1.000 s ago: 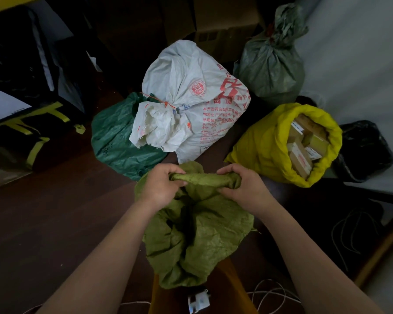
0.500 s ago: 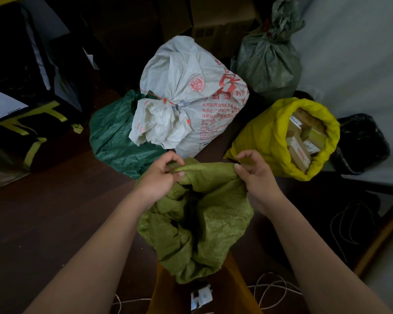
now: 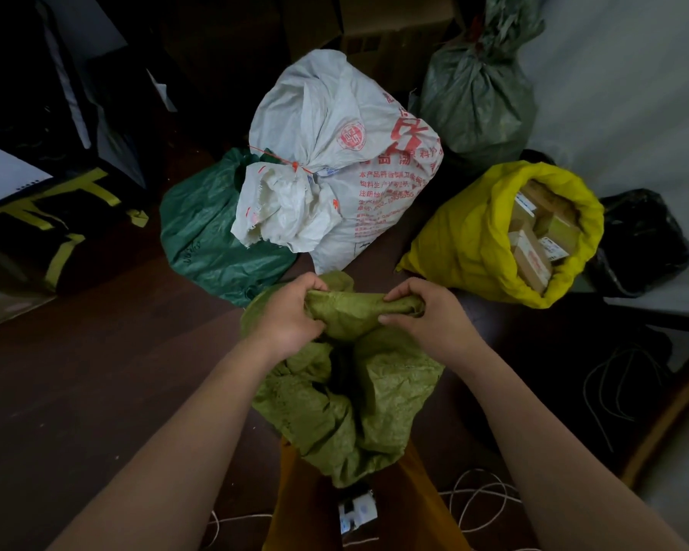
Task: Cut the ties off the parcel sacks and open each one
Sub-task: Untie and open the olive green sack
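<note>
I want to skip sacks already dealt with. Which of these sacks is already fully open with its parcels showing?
The yellow sack on the right: its rim is rolled down and boxes show inside. The white sack is tied shut.

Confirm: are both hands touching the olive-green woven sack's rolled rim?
Touching. The head view shows the left hand and right hand gripping the olive-green woven sack rim.

Dim room, light from the right; dark left side, wide-angle edge distortion
</note>
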